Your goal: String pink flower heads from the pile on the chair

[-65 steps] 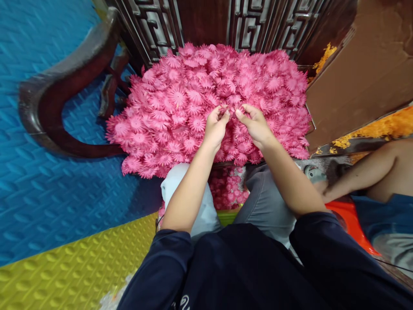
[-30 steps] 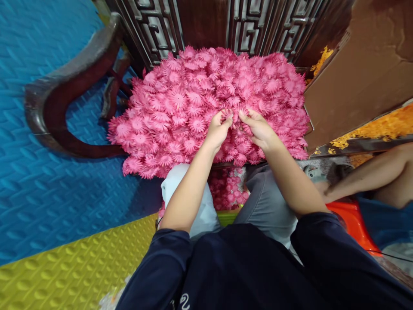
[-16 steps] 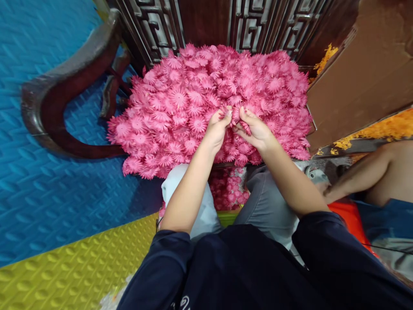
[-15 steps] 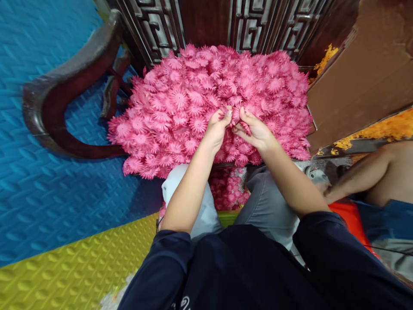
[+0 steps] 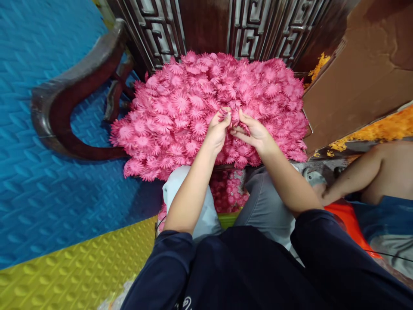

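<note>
A large heap of pink artificial flowers (image 5: 180, 101) covers the wooden seat in front of me. Over the middle of the heap, my left hand (image 5: 220, 125) pinches a pink flower between thumb and fingers. Close by on its right, my right hand (image 5: 253, 129) has its thumb and fingers curled around the edge of a pink flower (image 5: 235, 117). The fingertips almost meet, and the blooms below blend with what they hold, so the exact grip is partly hidden.
A dark curved wooden armrest (image 5: 54, 112) stands left of the heap, with a carved wooden back (image 5: 206, 26) behind it. To the right leans a brown cardboard sheet (image 5: 358, 86) near orange flowers (image 5: 377, 129). Another person's bare leg (image 5: 358, 172) is at the right.
Both hands stay almost in place over the heap, with only slight finger movement. The whole view has shifted a little.
</note>
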Available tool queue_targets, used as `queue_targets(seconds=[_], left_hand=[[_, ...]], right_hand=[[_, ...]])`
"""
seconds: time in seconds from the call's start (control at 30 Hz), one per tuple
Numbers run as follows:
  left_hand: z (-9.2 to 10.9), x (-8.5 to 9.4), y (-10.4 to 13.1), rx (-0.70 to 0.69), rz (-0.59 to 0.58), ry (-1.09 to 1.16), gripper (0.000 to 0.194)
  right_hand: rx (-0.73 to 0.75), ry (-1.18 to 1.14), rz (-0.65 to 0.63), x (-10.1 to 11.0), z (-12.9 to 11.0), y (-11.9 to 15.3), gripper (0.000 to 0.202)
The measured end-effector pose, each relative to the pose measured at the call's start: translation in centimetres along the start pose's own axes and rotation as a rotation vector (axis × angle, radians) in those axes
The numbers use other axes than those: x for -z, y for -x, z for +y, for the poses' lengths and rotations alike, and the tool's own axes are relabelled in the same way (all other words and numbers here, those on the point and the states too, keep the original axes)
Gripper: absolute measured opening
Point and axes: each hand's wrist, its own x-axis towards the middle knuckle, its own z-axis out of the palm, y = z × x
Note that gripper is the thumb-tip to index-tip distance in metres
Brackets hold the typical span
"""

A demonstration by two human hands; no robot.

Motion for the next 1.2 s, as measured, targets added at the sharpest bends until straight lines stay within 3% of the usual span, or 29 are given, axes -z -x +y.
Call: queue_targets(seconds=[0.1,0.23,0.37,0.63,0.83,0.97,1.2], left_hand=[[0.8,0.2,0.4,-0.02,-0.047,-0.069,0.011],[1.6,0.2,0.7,0.05,-0.177,-0.126,0.019],[1.2,0.2,0.6,0.116,-0.182,-0.09,0.018],[1.5,0.3,1.0,0.096,-0.221,0.047,0.018],[1.7,-0.5,1.4,0.199,-0.208,0.148,0.017],[2.0,-0.3,1.4,0.176,-0.17,0.139,0.012],[2.0,0.1,1.2,0.181,-0.127,0.084,0.015]], right_hand=[[-0.041,0.071,0.046,0.3,-0.3,0.3,0.008],[0.141,0.187,0.05,1.1,-0.2,0.5,0.019],[0.251,0.261,0.061,1.8,0.0,0.7,0.029],[0.264,0.334,-0.048,2.2,-1.0,1.6,0.037],[0.221,0.272,-0.106,1.5,-1.1,2.0,0.038],[0.172,0.148,-0.143,1.2,-0.7,1.8,0.04],[0.108,0.038,-0.08,1.2,-0.5,1.6,0.026]])
